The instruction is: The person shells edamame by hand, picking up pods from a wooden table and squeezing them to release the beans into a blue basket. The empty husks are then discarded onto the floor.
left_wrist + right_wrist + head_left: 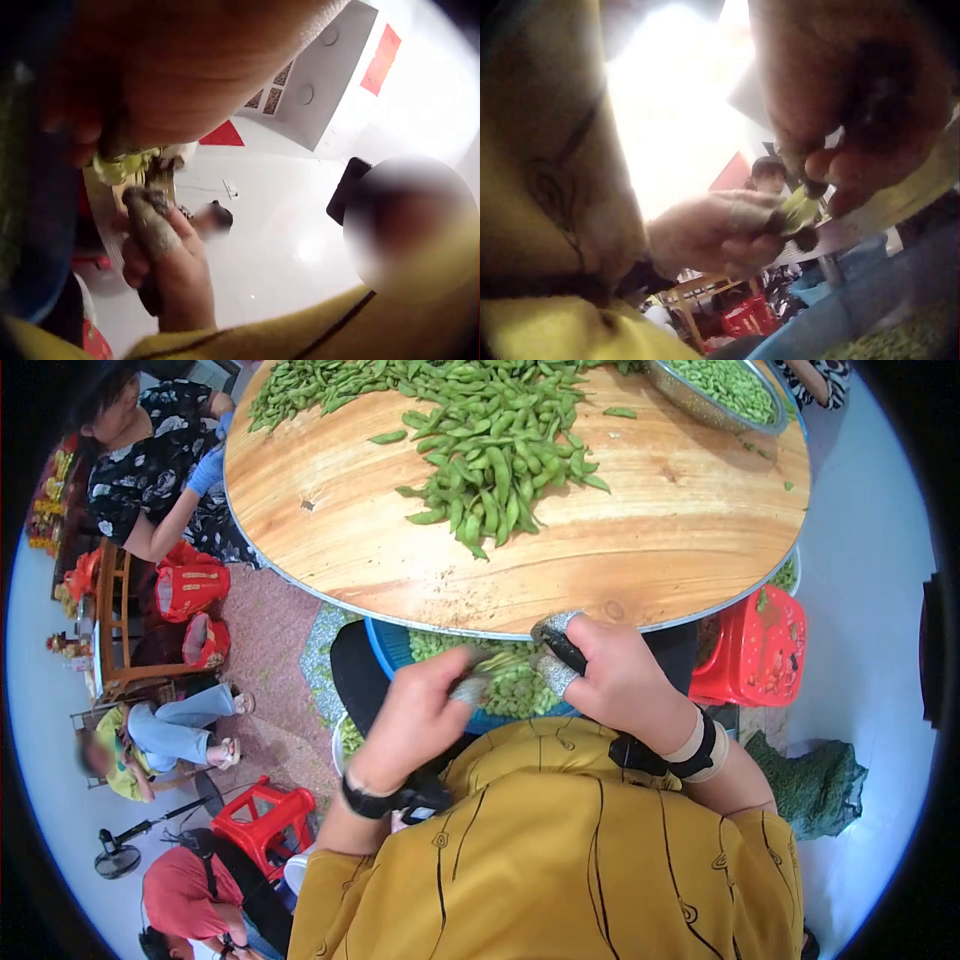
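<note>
In the head view my left hand pinches a green soybean pod between wrapped thumb and fingertips; motion blurs it. Facing it, my right hand has curled fingers, with grey, dirt-darkened wrapping on thumb and forefinger. The right wrist view shows the right fingertips right at the pod's upper end. Both hands are over a blue basin of shelled green beans, just off the near table edge. Between the right thumb and forefinger is a dark patch; I cannot tell what it is.
A round wooden table bears a heap of soybean pods and a metal bowl of shelled beans. Red stools and a red plastic container stand around. A gloved person is at the table's left; others sit further off.
</note>
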A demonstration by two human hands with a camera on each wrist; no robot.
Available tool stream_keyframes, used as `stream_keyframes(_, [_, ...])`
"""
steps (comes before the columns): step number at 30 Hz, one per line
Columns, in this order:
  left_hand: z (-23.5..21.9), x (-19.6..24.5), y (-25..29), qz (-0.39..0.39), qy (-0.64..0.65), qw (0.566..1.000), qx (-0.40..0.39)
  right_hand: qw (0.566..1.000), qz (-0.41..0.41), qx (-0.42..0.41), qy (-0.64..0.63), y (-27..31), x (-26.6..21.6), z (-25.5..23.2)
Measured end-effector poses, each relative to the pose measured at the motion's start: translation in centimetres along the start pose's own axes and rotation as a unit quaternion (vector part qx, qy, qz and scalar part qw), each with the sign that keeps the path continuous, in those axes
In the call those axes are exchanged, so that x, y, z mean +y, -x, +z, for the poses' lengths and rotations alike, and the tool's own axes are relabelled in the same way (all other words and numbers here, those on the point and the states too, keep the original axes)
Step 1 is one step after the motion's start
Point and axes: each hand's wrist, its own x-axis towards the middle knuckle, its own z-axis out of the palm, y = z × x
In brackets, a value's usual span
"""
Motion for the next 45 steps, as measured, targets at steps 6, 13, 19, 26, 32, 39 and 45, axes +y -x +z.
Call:
stream_keyframes(6, [-6.2,-4.8,4.7,-0.148,-0.363,0.900,0.190,0.988,0.013,0.073,0.135,-4.2,0.2,-5.3])
stream_keyframes(13, [-5.9,-3.6,4.0,-0.141,-0.204,0.934,0.257,0.936,-0.097,0.147,0.304,-12.3,3.9,-6.6])
stream_keyframes(19, [-3.2,0.1,-0.4,-0.004,-0.079,0.987,0.140,0.957,-0.041,0.169,0.231,-7.5,1.0,-6.8])
stream_keyframes(26, [-0.4,3.3,-5.9,0.103,0.121,0.984,0.078,0.980,0.087,0.074,-0.161,-2.8,-1.0,-6.3])
stream_keyframes(32, [0.1,2.0,-6.4,-0.136,0.585,0.767,-0.228,0.956,0.096,-0.010,-0.277,-2.3,-0.8,-4.7])
stream_keyframes(39, [1.4,2.1,-5.5,-0.105,0.446,0.888,-0.050,0.934,0.170,-0.046,-0.312,-1.4,-1.2,-3.0])
stream_keyframes(45, [3.1,1.4,-5.5,0.003,0.280,0.960,0.003,0.955,0.117,-0.056,-0.265,-1.1,-0.8,-2.9])
